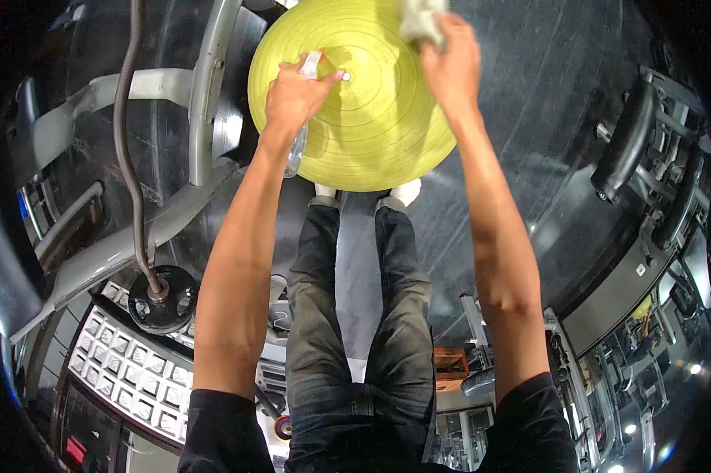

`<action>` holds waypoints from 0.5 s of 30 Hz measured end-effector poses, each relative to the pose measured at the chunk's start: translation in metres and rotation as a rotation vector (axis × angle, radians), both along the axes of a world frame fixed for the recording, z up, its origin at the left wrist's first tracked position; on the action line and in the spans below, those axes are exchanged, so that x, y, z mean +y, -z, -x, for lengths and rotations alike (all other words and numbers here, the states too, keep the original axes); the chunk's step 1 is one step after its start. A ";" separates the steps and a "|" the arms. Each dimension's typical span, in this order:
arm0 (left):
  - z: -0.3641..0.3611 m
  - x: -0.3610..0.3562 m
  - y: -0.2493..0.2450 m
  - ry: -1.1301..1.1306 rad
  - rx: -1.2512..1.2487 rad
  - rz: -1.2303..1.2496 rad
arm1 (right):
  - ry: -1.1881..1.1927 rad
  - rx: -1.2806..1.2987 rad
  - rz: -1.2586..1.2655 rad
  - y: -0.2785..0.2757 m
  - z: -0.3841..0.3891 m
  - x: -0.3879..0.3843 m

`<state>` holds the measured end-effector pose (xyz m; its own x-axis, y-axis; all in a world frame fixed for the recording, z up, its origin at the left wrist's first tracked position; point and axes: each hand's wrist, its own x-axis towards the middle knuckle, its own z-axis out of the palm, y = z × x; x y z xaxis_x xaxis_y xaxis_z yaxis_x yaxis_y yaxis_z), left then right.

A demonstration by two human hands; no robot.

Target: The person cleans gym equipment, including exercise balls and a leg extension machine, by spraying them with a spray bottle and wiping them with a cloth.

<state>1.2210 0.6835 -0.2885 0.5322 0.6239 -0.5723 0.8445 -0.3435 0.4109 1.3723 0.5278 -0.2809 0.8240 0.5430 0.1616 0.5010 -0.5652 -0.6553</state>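
Observation:
A large yellow-green exercise ball (371,150) with ringed grooves and a small white plug stands in front of my feet. My left hand (294,98) is wrapped round a clear spray bottle (295,154) with a white and red head, held over the ball's left side. Part of the bottle is hidden behind that hand and wrist. My right hand (455,67) grips a pale cloth (423,22) at the ball's upper right edge, both somewhat blurred by motion. The cloth overlaps the ball's rim in this view.
To the left are a grey machine frame (201,102), a curved bar (126,126) and a black weight plate (162,299). Black padded equipment (627,142) stands at the right. Dark rubber flooring (544,102) surrounds the ball.

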 end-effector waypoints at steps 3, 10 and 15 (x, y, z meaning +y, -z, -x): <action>-0.003 0.007 0.004 -0.038 0.049 0.007 | -0.286 -0.150 0.232 -0.010 0.038 -0.009; 0.023 0.030 0.028 -0.083 -0.023 0.170 | -0.544 0.487 0.340 -0.063 0.108 -0.067; 0.034 0.024 0.019 -0.031 -0.112 0.136 | -0.175 0.364 -0.028 -0.052 0.038 -0.038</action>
<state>1.1866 0.7070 -0.3074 0.5788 0.5618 -0.5910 0.8003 -0.2525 0.5438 1.3339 0.4895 -0.2290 0.7258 0.6795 -0.1072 0.3199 -0.4713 -0.8219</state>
